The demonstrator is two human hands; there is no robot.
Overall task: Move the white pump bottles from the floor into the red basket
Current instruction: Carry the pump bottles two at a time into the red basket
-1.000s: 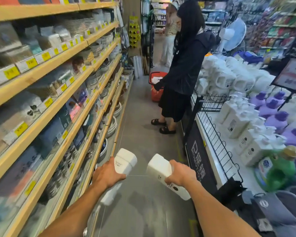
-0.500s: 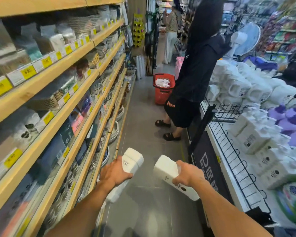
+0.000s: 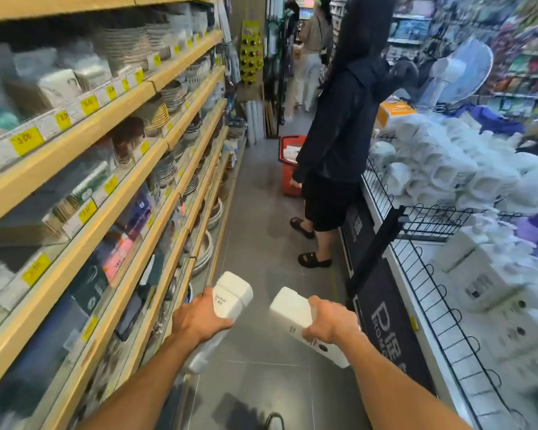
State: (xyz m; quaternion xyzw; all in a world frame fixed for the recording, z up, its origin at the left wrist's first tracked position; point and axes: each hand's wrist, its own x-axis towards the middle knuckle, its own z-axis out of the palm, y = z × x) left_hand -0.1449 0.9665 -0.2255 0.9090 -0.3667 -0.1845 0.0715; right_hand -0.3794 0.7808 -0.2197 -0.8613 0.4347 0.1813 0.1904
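Red basket (image 3: 288,178) nearer along grey floor (image 3: 261,218) — left grip (image 3: 199,319), right grip (image 3: 331,324) each clamp a pump bottle (image 3: 235,293).

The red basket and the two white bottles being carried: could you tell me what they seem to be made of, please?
Red basket: probably moulded plastic, uniform colour, slotted rim. Left bottle and right bottle: likely opaque plastic, smooth matt white with printed labels; motion blur leaves the finish uncertain.

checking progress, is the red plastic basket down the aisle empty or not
Not empty: a white item shows inside the red plastic basket. How full: cannot tell, a person partly hides it.
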